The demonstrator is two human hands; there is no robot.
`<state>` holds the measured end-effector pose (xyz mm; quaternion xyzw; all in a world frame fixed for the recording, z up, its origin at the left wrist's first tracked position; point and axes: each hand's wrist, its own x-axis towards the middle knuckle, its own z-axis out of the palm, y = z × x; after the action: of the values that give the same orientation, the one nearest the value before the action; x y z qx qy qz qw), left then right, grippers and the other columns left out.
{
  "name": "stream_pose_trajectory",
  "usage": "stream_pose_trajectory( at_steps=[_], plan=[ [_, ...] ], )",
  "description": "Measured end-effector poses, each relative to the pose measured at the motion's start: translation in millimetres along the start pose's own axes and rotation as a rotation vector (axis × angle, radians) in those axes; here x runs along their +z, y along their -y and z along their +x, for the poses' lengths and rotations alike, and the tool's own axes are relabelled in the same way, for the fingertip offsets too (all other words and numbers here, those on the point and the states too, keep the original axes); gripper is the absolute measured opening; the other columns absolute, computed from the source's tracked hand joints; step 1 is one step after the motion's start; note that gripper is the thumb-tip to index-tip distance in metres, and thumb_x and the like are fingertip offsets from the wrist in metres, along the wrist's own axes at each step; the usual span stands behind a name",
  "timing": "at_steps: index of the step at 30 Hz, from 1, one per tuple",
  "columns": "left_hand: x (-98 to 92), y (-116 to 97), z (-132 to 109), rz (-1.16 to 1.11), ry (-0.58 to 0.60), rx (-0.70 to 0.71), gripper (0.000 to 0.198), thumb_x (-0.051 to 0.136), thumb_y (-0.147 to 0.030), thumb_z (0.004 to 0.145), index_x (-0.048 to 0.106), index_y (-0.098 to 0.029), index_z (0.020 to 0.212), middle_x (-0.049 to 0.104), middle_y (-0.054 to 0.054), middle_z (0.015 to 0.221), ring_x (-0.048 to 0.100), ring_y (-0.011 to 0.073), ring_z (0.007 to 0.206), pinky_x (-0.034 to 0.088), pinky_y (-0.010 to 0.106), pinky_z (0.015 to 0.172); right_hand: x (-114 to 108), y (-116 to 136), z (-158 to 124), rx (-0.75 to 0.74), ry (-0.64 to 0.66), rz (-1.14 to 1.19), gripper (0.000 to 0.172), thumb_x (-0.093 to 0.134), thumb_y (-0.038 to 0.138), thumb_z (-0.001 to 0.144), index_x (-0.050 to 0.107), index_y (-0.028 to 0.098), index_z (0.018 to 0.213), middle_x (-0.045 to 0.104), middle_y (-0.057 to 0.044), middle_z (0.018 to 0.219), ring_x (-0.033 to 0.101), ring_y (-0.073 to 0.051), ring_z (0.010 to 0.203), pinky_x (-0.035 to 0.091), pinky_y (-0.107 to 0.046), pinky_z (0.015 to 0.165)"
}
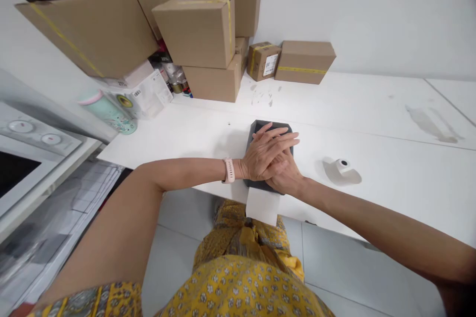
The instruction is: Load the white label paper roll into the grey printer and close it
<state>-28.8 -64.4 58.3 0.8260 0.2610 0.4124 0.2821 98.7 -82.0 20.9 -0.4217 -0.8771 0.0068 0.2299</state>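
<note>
A dark grey boxy device [254,131], which looks like a receipt printer, sits at the table's front edge. A white paper slip [262,205] hangs from its near side. My left hand [262,153] lies across the top of my right hand, its fingers stretched out and apart. Beneath it, my right hand [286,173] rests flat on the device, with most of its fingers covered. Neither hand is wrapped round anything. To the right, a small white paper roll [342,165] with a dark core lies on the table.
Cardboard boxes [201,34] are stacked at the back left, with two smaller cartons [305,62] beside them against the wall. A mint tumbler [111,113] and a white box [148,94] stand at the left. A microwave [33,143] is at the far left.
</note>
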Motion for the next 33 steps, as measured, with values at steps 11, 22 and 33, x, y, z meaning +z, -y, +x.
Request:
stream_pose_trajectory(
  at_steps=[11,22,33],
  plan=[
    [14.7,16,-7,-0.004,-0.110,-0.135,0.043,0.050,-0.043,0.088,0.063,-0.026,0.126,0.060,0.005,0.138,0.032,0.0322,0.144,0.014,0.055,0.123,0,-1,-3,0.013,-0.044,0.056,0.046,0.044,0.033,0.092,0.054,0.021,0.135,0.060,-0.013,0.130,0.040,-0.039,0.131,0.027,-0.065,0.109],
    [7.7,-17,-62,0.075,-0.539,-0.245,0.046,0.041,-0.046,0.098,0.046,-0.023,0.138,0.044,0.011,0.149,0.036,0.0256,0.142,0.024,0.046,0.121,-3,11,-47,0.465,-0.506,0.477,0.043,0.031,0.039,0.103,0.050,0.025,0.139,0.048,-0.010,0.150,0.033,-0.027,0.146,0.029,-0.057,0.117],
    [51.4,-36,-159,-0.747,-0.143,-0.985,0.052,0.065,-0.064,0.080,0.070,-0.014,0.090,0.068,0.007,0.084,0.062,0.0212,0.080,0.050,0.035,0.077,17,37,-92,0.470,-0.427,0.578,0.053,0.015,0.041,0.105,0.052,0.030,0.141,0.037,-0.003,0.159,0.019,-0.024,0.152,0.020,-0.057,0.122]
  ],
)
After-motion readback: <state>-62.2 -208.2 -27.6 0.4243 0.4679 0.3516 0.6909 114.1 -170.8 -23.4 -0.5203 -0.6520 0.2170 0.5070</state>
